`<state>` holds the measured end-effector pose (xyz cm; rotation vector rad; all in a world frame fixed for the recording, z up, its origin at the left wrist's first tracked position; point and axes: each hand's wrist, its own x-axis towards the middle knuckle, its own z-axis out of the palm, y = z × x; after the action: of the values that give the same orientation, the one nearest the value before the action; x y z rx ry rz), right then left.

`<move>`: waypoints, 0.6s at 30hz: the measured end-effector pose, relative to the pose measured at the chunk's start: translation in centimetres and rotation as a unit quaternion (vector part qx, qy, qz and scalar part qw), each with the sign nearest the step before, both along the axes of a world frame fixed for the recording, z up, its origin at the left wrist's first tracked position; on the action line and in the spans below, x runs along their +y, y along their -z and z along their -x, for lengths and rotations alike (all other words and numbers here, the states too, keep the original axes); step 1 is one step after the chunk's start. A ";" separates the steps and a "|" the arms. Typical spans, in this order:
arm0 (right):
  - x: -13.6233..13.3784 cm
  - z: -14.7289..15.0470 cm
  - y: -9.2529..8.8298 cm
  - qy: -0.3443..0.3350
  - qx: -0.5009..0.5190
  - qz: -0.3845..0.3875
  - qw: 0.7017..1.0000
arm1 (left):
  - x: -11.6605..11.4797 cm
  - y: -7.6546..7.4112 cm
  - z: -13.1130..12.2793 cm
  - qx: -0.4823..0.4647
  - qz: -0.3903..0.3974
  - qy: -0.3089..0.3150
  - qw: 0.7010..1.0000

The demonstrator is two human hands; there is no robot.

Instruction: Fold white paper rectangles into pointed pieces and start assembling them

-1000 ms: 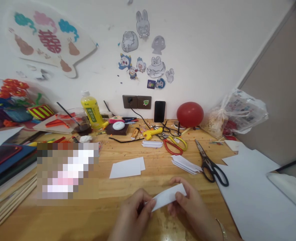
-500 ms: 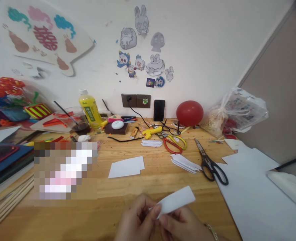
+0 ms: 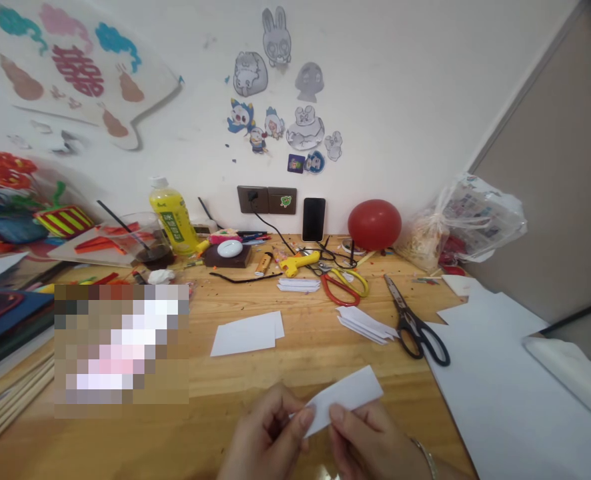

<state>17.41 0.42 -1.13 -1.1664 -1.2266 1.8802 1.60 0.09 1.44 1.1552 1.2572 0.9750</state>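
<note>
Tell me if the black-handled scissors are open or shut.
Shut: the black-handled scissors lie flat with both blades closed into one point.

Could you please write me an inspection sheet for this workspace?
Surface: wooden table, speckled with small scraps.
Job's things: white paper strip; folded paper stack and white cards lie beyond it.
Clutter: black scissors, red-handled scissors, glue gun, yellow bottle, red balloon, plastic bag.
Grippers: left hand and right hand each have a pinch grip on the strip's near end.
Cables: black cable runs from wall socket to the table.
Surroundings: white wall with cartoon stickers.
</note>
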 end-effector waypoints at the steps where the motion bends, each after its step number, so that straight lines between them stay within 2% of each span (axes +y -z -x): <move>1: 0.0 -0.2 -0.3 0.007 -0.013 -0.011 1.000 | 0.0 -0.1 0.1 -0.002 0.006 0.008 1.000; 4: 0.2 -0.7 -1.4 0.040 -0.051 -0.058 0.996 | 0.1 -0.4 0.2 -0.004 0.022 0.014 1.000; 7: 0.4 -1.3 -2.1 0.052 -0.065 -0.103 0.991 | 0.1 -0.7 0.2 -0.001 0.019 -0.005 1.000; 11: 0.8 -2.2 -2.0 0.087 -0.068 -0.154 0.982 | 0.4 -0.6 0.7 0.002 0.023 0.016 1.000; 18: 1.6 -2.8 -2.3 0.080 -0.105 -0.196 0.972 | 0.7 0.2 1.1 -0.039 0.028 0.045 0.998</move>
<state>20.20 1.99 1.12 -1.2219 -1.4871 1.3427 0.50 0.83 1.19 1.1102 1.1534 0.9043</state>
